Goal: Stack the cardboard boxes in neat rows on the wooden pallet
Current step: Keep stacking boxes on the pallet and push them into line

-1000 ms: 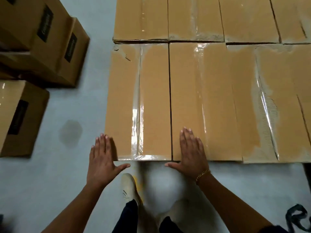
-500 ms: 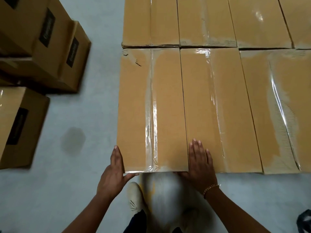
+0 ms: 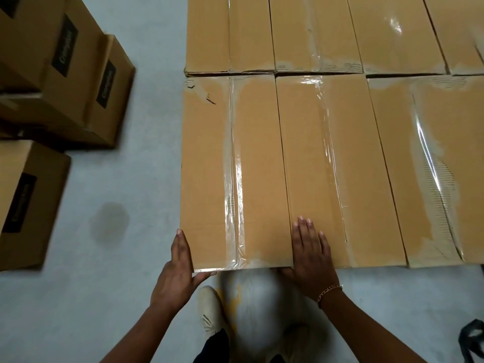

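Taped cardboard boxes lie flat in rows ahead of me; the pallet under them is hidden. The near-left box [image 3: 209,166] is the one I handle. My left hand [image 3: 178,268] lies with straight fingers along its left side at the near corner, thumb under the front edge. My right hand [image 3: 311,252] rests flat on top of the neighbouring box [image 3: 337,158], right beside the seam between the two, thumb at the front edge. A third box [image 3: 432,163] lies to the right. A back row of boxes [image 3: 314,30] butts against these.
More cardboard boxes with black labels [image 3: 65,74] are stacked on the floor at the left, another [image 3: 23,203] nearer me. Grey floor [image 3: 117,166] with a dark stain separates them from the rows. My shoes [image 3: 209,310] stand at the front edge. A dark object [image 3: 471,339] lies bottom right.
My left hand has moved from the floor side onto the near-left box's left corner. The right hand stays flat on top. The view has shifted left and closer.
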Tool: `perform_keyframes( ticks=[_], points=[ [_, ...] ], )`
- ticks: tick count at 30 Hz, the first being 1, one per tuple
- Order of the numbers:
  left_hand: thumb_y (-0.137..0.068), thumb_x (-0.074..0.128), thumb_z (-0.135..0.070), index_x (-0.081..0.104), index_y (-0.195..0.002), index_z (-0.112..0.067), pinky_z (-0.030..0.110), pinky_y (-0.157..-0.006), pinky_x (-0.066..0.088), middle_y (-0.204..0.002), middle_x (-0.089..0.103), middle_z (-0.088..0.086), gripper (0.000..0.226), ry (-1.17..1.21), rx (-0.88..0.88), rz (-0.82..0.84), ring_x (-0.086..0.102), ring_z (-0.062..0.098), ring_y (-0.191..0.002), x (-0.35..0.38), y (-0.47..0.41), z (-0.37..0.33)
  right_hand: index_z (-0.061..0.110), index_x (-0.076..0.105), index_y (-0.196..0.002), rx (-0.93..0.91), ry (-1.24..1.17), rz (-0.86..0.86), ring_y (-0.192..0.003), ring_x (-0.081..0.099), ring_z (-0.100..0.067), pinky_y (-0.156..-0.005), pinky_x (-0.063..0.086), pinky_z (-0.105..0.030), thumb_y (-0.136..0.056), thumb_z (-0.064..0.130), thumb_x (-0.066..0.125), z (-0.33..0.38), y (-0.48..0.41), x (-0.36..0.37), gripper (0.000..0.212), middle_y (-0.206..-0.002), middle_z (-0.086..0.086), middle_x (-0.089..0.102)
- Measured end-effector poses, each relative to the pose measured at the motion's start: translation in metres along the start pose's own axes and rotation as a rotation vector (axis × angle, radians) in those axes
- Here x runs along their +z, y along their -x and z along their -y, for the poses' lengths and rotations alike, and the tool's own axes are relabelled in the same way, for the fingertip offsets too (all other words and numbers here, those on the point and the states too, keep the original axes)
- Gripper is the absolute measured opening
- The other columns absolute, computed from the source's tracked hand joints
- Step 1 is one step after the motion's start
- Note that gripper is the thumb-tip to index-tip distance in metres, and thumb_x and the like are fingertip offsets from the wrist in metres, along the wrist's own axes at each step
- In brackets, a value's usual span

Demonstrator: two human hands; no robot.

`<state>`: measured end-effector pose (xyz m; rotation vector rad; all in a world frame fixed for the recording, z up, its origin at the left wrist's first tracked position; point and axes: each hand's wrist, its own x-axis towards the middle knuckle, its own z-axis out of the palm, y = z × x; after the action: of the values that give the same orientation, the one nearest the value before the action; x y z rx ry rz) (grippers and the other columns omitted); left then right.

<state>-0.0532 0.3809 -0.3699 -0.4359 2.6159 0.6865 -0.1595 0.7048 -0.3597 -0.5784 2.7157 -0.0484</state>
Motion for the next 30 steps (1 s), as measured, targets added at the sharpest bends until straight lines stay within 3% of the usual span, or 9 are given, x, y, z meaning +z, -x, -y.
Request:
perform_keyframes(
  ticks=[3, 6, 8, 10, 17, 30],
  points=[
    [-0.078, 0.044, -0.088, -0.023, -0.160, -0.020, 0.051, -0.092, 0.056, -0.171, 0.006, 0.015, 0.126, -0.021, 0.015, -0.007, 0.062, 0.043, -0.119, -0.002, 0.001, 0.000, 0.000, 0.028, -0.157, -0.031, 0.009, -0.010, -0.154, 0.023, -0.035, -0.117, 0.029, -0.054, -0.080, 0.091, 0.036, -0.006, 0.002, -0.005, 0.120, -0.167, -0.018, 0.020],
    [-0.078, 0.041, -0.094, -0.008, -0.163, -0.008, 0.059, -0.120, 0.029, -0.171, 0.003, 0.019, 0.130, -0.177, 0.043, -0.102, 0.021, 0.040, -0.155, -0.008, 0.002, -0.005, 0.002, 0.022, -0.159, -0.051, 0.028, 0.014, -0.155, 0.018, -0.034, -0.119, 0.028, -0.055, -0.074, 0.094, 0.044, -0.016, 0.009, -0.015, 0.127, -0.168, -0.017, 0.015],
    [-0.076, 0.038, -0.095, -0.002, -0.163, -0.006, 0.060, -0.124, 0.014, -0.172, 0.000, 0.018, 0.131, -0.263, 0.086, -0.119, 0.003, 0.037, -0.158, -0.012, 0.003, -0.015, 0.003, 0.019, -0.160, -0.025, 0.039, 0.041, -0.155, 0.015, -0.034, -0.118, 0.029, -0.057, -0.070, 0.092, 0.053, -0.023, 0.014, -0.020, 0.131, -0.169, -0.016, 0.012],
    [-0.077, 0.035, -0.095, 0.001, -0.165, -0.010, 0.066, -0.123, 0.012, -0.172, -0.004, 0.016, 0.127, -0.332, 0.167, -0.088, -0.004, 0.036, -0.159, -0.009, 0.001, -0.027, 0.004, 0.019, -0.160, 0.018, 0.044, 0.056, -0.155, 0.016, -0.034, -0.118, 0.029, -0.059, -0.068, 0.091, 0.054, -0.030, 0.016, -0.023, 0.132, -0.169, -0.016, 0.012],
    [-0.081, 0.033, -0.090, 0.007, -0.165, -0.012, 0.073, -0.116, 0.018, -0.171, -0.009, 0.020, 0.118, -0.368, 0.154, -0.025, -0.013, 0.044, -0.156, 0.009, -0.005, -0.042, 0.009, 0.024, -0.160, 0.040, 0.023, 0.078, -0.155, 0.018, -0.033, -0.116, 0.025, -0.057, -0.068, 0.098, 0.039, -0.036, 0.008, -0.020, 0.129, -0.169, -0.013, 0.015],
    [-0.085, 0.034, -0.083, 0.018, -0.164, -0.008, 0.072, -0.114, 0.023, -0.170, -0.002, 0.023, 0.110, -0.397, 0.173, -0.066, -0.005, 0.047, -0.156, 0.017, -0.007, -0.040, 0.016, 0.032, -0.158, 0.055, -0.016, -0.007, -0.154, 0.022, -0.026, -0.111, 0.029, -0.050, -0.061, 0.098, 0.042, -0.039, 0.005, -0.018, 0.128, -0.168, -0.005, 0.023]
  ],
)
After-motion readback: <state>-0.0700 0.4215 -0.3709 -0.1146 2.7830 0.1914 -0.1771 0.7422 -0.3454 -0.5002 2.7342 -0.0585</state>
